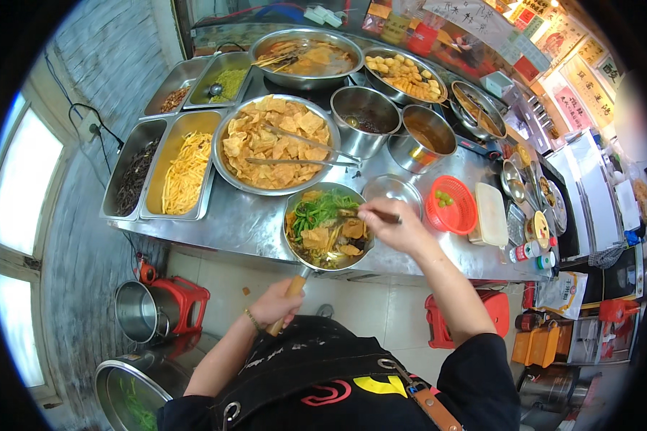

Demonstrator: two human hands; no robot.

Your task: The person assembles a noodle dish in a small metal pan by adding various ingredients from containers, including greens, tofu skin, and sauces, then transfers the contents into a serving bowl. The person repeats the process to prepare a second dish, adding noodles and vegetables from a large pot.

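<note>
From here, shiny metal table point(244, 231) | four food trays point(171, 215) | big bowl point(233, 177) | two deep pots point(361, 146) | red basket point(449, 222) | pale box point(490, 215)

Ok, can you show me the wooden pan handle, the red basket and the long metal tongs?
Wooden pan handle point(295, 286): head view, on its bare part above the left hand point(274, 304).
Red basket point(453, 219): head view, on its bare inside.
Metal tongs point(300, 162): head view, on the lower arm.
</note>
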